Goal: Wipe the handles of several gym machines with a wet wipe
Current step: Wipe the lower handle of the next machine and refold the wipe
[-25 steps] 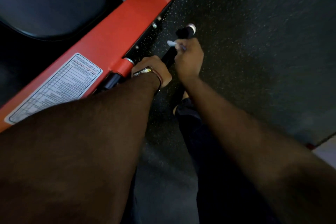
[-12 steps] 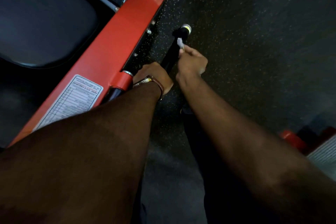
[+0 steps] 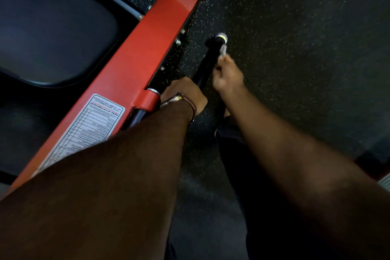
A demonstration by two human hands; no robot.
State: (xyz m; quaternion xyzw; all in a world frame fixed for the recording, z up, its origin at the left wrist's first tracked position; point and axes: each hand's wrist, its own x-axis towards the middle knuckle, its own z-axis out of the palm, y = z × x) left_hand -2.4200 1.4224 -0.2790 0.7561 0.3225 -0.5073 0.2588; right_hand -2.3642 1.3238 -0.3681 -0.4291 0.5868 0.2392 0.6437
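A black handle (image 3: 207, 59) with a silver end cap sticks out from the red machine frame (image 3: 147, 57) over the dark floor. My left hand (image 3: 185, 95), with a watch on the wrist, grips the handle near its base by the red collar. My right hand (image 3: 226, 75) holds a small white wet wipe (image 3: 222, 50) against the handle's right side, just below the end cap. Most of the wipe is hidden inside my fingers.
A black padded seat (image 3: 52, 31) lies left of the red frame. A white instruction label (image 3: 88, 124) is stuck on the frame. Speckled black rubber floor (image 3: 295, 48) fills the right side. My dark-trousered leg (image 3: 242, 164) stands below the handle.
My right hand has slid with the wipe up the handle toward the end cap. My left hand has kept its grip at the base. The camera view shifted slightly.
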